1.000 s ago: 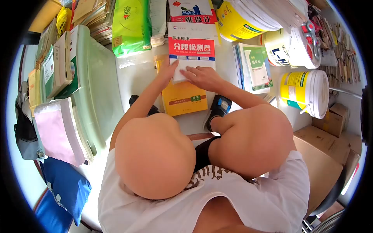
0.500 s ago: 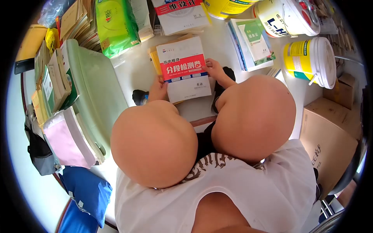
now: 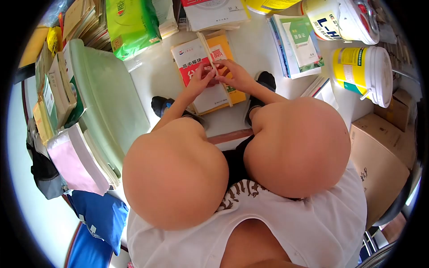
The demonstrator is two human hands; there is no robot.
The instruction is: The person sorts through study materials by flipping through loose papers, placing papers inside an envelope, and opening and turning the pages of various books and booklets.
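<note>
A white-and-red exam-paper booklet [image 3: 185, 52] is between my feet, its pale, narrow edge raised toward me. Fingers of my left hand [image 3: 200, 81] are closed at this edge from the left, over the cover. My right hand [image 3: 236, 77] pinches the same edge from the right, its fingertips close to the left ones. Underneath and to the right shows an orange-yellow book [image 3: 237, 91] with a red patch on its cover. My fingers hide the middle of the booklet.
Beyond lie a white-and-red book [image 3: 216, 15] and a green plastic pack [image 3: 131, 29]. Stacked books [image 3: 300, 44], a yellow-and-white bucket [image 3: 357, 73] and cardboard boxes [image 3: 380, 156] stand right. A pale green bin [image 3: 105, 89] with books is left. My knees [image 3: 178, 174] rise in front.
The booklet has turned from lying cover-up to having its edge raised, baring the orange-yellow book at right. Both hands have moved from its sides together at that edge.
</note>
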